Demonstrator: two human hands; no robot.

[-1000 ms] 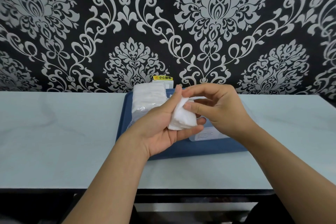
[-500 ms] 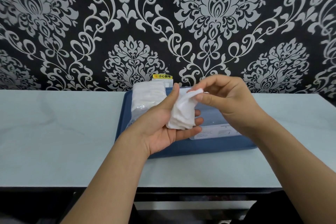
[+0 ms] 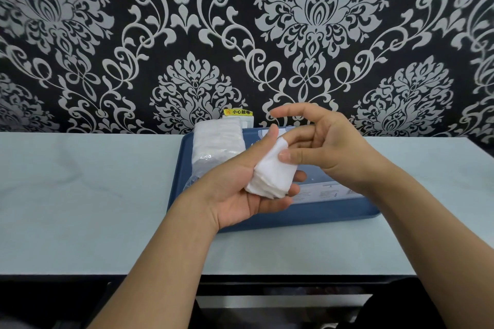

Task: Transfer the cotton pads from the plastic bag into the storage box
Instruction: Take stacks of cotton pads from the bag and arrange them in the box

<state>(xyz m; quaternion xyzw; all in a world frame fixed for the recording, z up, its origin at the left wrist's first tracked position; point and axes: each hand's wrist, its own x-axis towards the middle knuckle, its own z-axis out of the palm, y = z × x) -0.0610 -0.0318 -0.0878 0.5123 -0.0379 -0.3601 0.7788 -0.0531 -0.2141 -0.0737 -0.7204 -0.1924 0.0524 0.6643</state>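
A small stack of white cotton pads point(image 3: 272, 172) sits in the person's left hand point(image 3: 240, 189), held above the near middle of a blue tray point(image 3: 307, 215). The stack is tilted, its long axis running from lower left up to the right, with its upper corner pointing toward the wall. The left hand lies palm up with the thumb pressed along the stack's left side and the fingers curled under and around its lower edge, so it grips the pads. The right hand point(image 3: 328, 147) comes in from the right, palm turned toward the left; its thumb presses on the top face of the stack and a finger touches the upper corner, while the index finger is raised and bent, clear of the pads. Whether it actually pinches a pad cannot be told.

Behind the left hand, at the tray's left end, stands the clear plastic bag point(image 3: 217, 144) filled with more white pads. A pale storage box point(image 3: 323, 191) lies in the tray, partly hidden below the right hand. The tray rests on a light blue-grey table point(image 3: 80, 195) set against a wall with black and silver damask wallpaper point(image 3: 187, 35). A small yellow label point(image 3: 238, 112) shows on the wall just above the bag.
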